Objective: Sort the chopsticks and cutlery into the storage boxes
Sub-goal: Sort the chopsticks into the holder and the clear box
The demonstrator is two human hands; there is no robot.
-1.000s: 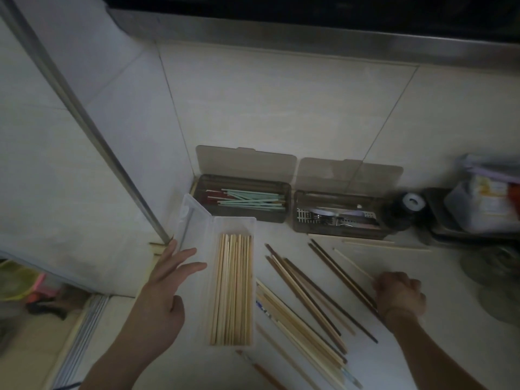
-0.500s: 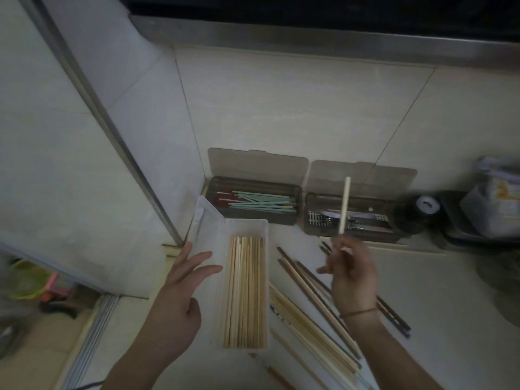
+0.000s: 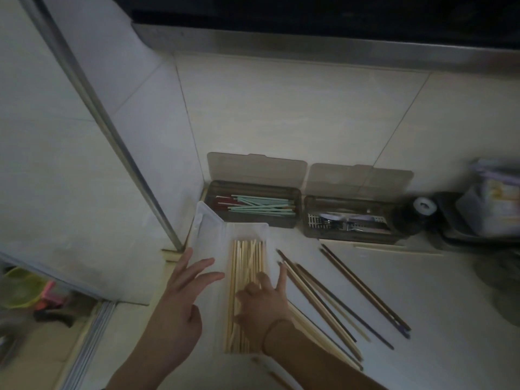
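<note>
A clear storage box [image 3: 247, 228] lies open on the counter with several pale wooden chopsticks [image 3: 247, 260] in it. My left hand [image 3: 180, 305] rests flat against its left side, fingers spread. My right hand [image 3: 261, 302] is down on the chopsticks inside the box, fingers bent; whether it pinches one is unclear. Loose dark chopsticks [image 3: 363, 288] and pale ones [image 3: 318, 308] lie to the right. At the wall a brown box [image 3: 253, 185] holds green and red chopsticks. A second brown box [image 3: 349, 236] holds metal cutlery.
A black jar with a white cap [image 3: 422, 205] and a dark tray [image 3: 450, 235] of packets stand at the back right. Two pale chopsticks [image 3: 394, 247] lie before the cutlery box. A metal door frame [image 3: 112, 130] borders the counter's left.
My right hand picked a pale chopstick from the counter, lifted it upright, then came down left into the clear box. My left hand stayed beside the box.
</note>
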